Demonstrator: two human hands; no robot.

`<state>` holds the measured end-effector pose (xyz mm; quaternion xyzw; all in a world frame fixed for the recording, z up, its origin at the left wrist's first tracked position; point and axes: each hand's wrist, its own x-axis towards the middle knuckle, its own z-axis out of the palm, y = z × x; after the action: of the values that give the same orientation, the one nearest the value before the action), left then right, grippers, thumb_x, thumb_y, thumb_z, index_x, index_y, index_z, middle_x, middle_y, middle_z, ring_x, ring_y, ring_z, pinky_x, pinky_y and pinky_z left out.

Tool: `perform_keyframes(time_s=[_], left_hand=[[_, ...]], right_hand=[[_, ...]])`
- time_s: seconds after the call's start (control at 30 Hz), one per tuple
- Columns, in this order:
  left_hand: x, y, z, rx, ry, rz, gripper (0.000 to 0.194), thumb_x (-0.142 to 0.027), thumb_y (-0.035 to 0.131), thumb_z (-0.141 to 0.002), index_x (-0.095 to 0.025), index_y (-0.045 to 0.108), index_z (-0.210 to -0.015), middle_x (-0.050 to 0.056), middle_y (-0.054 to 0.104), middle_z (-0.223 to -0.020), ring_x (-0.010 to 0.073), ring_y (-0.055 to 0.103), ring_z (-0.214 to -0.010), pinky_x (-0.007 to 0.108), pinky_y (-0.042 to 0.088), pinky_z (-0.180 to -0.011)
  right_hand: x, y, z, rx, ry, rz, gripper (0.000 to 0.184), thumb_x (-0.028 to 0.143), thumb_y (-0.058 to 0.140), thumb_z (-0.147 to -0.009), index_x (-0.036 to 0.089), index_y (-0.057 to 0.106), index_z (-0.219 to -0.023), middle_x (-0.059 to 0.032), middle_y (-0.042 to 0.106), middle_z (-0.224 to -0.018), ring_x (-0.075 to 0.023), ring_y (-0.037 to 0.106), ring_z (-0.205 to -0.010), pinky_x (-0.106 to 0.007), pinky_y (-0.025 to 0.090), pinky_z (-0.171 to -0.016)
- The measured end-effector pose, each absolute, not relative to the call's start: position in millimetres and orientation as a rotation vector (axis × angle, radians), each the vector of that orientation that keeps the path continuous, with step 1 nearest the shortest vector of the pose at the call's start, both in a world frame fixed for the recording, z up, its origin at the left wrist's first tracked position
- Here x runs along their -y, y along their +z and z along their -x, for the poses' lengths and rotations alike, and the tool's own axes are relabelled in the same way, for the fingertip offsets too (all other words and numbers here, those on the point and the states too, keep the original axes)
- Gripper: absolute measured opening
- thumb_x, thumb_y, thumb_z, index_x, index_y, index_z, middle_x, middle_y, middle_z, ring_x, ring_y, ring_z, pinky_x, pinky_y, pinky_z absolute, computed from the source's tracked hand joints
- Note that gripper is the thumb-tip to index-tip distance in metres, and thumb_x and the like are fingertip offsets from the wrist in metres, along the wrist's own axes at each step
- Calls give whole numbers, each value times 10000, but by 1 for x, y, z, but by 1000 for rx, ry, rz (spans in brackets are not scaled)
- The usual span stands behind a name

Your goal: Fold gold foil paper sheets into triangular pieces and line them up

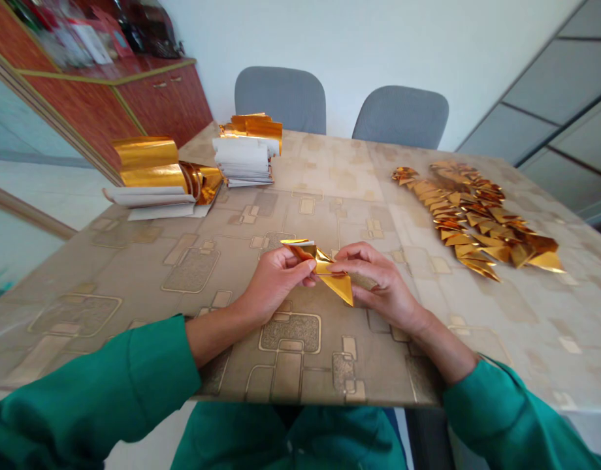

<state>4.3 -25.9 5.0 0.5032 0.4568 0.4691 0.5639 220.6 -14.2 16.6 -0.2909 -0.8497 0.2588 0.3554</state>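
Observation:
A sheet of gold foil paper (336, 284), partly folded, is held above the table in front of me. Its lower right end comes to a point, and a bit of white backing shows at its upper left. My left hand (283, 277) pinches the left part between thumb and fingers. On the other side, my right hand (383, 281) has its fingers on the foil near the middle, with the thumb below by the pointed end. The right fingertips are partly hidden behind the paper.
The patterned tablecloth (300, 202) covers the table. Stacks of gold and white paper lie at the back left, one stack (156, 173) nearer and another (246, 156) farther. Rows of folded gold pieces (467, 215) lie at the right. Two grey chairs (281, 98) stand behind.

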Motion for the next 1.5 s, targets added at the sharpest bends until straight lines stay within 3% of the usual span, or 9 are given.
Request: perform_keyframes(time_s=[0.1, 0.3, 0.63, 0.87, 0.97, 1.27, 1.5], left_hand=[[26, 6, -4, -1094, 1101, -1198, 196, -313, 704, -791, -133, 656, -852, 43, 710, -726, 132, 654, -621, 265, 556, -619], [26, 9, -3, -1117, 1101, -1267, 182, -314, 689, -797, -140, 658, -842, 43, 712, -711, 131, 654, -612, 252, 558, -600], [32, 13, -8, -1038, 1076, -1253, 200, -309, 701, -786, -135, 685, -884, 60, 749, -829, 146, 685, -696, 269, 585, -655], [34, 14, -9, -1076, 1117, -1239, 248, -373, 743, -777, -144, 709, -868, 59, 751, -805, 171, 701, -719, 297, 609, -669], [36, 14, -11, -1078, 1100, -1180, 256, -374, 766, -760, -139, 727, -851, 60, 753, -784, 182, 707, -718, 312, 621, -672], [39, 10, -16, -1019, 1069, -1100, 242, -358, 766, -761, -134, 742, -848, 62, 762, -865, 179, 718, -797, 321, 637, -738], [40, 6, -16, -978, 1048, -1025, 222, -326, 776, -762, -130, 747, -863, 48, 759, -863, 143, 708, -795, 265, 625, -743]], right_hand=[[15, 15, -220, 2193, 775, 721, 223, 182, 648, -898, 317, 722, -1060, -29, 610, -1053, -157, 630, -955, -343, 548, -812], [13, 17, -220, 2188, 801, 729, 247, 212, 640, -903, 317, 704, -1117, -22, 703, -979, -175, 650, -922, -385, 540, -832], [15, 19, -221, 2151, 899, 785, 108, 309, 703, -877, 314, 747, -975, -4, 704, -895, -161, 646, -856, -359, 520, -801], [18, 16, -213, 1964, 1008, 815, 125, 396, 692, -876, 285, 738, -908, -21, 654, -926, -163, 631, -874, -354, 519, -788], [19, 11, -207, 1860, 973, 896, 147, 382, 709, -856, 252, 710, -788, -18, 659, -868, -154, 622, -815, -317, 505, -720], [23, 9, -195, 1674, 1017, 1102, 268, 414, 754, -766, 211, 588, -712, 22, 624, -680, -111, 535, -599, -250, 431, -554], [24, 8, -193, 1806, 786, 1145, 210, 302, 751, -783, 206, 589, -692, 23, 611, -675, -104, 501, -597, -253, 397, -569]])
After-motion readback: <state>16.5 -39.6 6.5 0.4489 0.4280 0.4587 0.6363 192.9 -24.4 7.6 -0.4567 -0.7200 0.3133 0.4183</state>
